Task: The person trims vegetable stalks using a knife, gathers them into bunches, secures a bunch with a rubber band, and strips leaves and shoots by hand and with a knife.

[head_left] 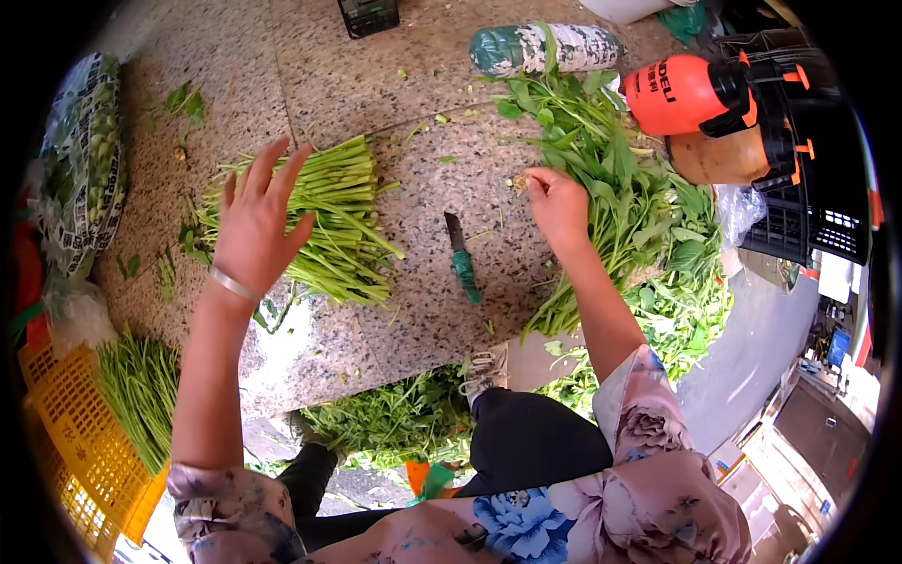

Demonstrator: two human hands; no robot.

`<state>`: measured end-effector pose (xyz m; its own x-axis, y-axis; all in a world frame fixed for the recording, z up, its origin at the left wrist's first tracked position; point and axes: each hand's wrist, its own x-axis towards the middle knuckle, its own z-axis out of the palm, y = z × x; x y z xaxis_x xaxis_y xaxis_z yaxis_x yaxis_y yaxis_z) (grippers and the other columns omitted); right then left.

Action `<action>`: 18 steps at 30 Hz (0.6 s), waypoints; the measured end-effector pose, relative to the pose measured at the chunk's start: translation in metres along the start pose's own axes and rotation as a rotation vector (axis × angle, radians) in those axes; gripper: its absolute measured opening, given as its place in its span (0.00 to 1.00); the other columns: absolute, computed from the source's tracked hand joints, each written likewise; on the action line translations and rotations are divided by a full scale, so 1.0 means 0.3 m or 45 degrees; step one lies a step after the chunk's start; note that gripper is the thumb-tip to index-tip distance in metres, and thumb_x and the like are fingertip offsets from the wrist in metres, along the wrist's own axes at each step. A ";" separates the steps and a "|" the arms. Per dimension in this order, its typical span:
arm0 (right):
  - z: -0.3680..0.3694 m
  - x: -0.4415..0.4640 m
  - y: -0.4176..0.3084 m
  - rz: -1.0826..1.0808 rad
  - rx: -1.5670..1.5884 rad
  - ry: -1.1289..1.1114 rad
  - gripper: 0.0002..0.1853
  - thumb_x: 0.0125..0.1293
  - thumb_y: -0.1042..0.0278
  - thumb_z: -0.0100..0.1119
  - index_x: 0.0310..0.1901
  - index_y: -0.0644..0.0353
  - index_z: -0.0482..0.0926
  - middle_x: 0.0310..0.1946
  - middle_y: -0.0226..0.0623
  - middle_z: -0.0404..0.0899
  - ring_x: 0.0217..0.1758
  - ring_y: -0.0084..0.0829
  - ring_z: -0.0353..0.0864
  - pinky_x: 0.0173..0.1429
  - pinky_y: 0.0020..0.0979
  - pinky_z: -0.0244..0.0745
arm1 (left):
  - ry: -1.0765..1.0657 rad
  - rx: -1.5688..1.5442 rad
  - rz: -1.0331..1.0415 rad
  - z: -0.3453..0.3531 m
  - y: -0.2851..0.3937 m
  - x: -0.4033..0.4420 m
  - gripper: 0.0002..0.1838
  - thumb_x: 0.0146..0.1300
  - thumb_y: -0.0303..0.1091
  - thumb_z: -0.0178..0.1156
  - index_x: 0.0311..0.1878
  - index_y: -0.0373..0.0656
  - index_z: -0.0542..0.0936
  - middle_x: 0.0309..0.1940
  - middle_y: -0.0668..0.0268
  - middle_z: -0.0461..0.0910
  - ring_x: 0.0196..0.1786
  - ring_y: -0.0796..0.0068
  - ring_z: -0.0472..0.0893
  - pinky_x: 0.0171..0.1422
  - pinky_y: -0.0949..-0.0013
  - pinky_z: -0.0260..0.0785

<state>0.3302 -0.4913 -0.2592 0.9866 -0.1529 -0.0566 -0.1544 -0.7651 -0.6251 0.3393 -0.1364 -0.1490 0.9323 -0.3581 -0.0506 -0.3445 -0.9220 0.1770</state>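
My left hand (256,226) has its fingers spread over the left part of a bundle of cut green stems (343,211); whether it touches them I cannot tell. My right hand (561,209) is closed in a pinch at the left edge of a heap of leafy greens (611,179). A small yellowish-brown bit (519,182) shows at its fingertips, too small to name. Between my hands a knife (458,258) lies flat on the speckled stone surface (413,324), its dark blade pointing away and its handle wrapped in green.
Orange (672,94) and brown spray bottles (719,155) lie at the right, near a black crate (827,211). A wrapped roll (545,49) lies at the back. Bagged greens (89,150) and a yellow basket (89,432) are at left. More greens (395,414) lie below the front edge.
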 end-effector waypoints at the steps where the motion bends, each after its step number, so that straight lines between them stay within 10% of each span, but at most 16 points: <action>1: -0.004 0.009 0.016 -0.094 -0.153 0.004 0.11 0.55 0.73 0.61 0.41 0.59 0.81 0.29 0.36 0.79 0.28 0.27 0.78 0.34 0.25 0.73 | 0.007 0.042 0.039 -0.030 0.025 -0.052 0.39 0.47 0.32 0.65 0.65 0.54 0.61 0.63 0.61 0.60 0.66 0.60 0.61 0.68 0.47 0.51; 2: -0.005 0.015 0.014 0.041 -0.150 -0.094 0.09 0.53 0.69 0.61 0.38 0.56 0.80 0.33 0.39 0.77 0.35 0.40 0.78 0.41 0.37 0.73 | 0.019 0.086 0.073 -0.074 0.056 -0.113 0.38 0.46 0.31 0.65 0.63 0.52 0.63 0.63 0.61 0.62 0.65 0.59 0.63 0.67 0.50 0.53; 8: -0.017 0.026 -0.029 0.026 -0.282 -0.198 0.07 0.55 0.67 0.61 0.33 0.59 0.77 0.34 0.40 0.75 0.38 0.42 0.77 0.43 0.39 0.72 | -0.449 -0.245 0.201 -0.363 0.219 -0.467 0.32 0.36 0.30 0.68 0.52 0.50 0.75 0.59 0.56 0.65 0.65 0.53 0.63 0.66 0.47 0.54; 18: 0.005 0.220 -0.203 -0.165 0.055 0.014 0.06 0.55 0.69 0.58 0.31 0.62 0.76 0.26 0.45 0.79 0.29 0.42 0.79 0.35 0.36 0.73 | -0.393 -0.371 0.009 -0.227 0.276 -0.672 0.28 0.42 0.33 0.67 0.51 0.48 0.74 0.57 0.57 0.66 0.61 0.54 0.67 0.64 0.51 0.57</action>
<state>0.4048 -0.4538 -0.2259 0.9975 -0.0613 0.0349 -0.0231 -0.7513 -0.6595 0.1304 -0.1305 -0.0573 0.8380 -0.4325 -0.3328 -0.2641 -0.8550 0.4463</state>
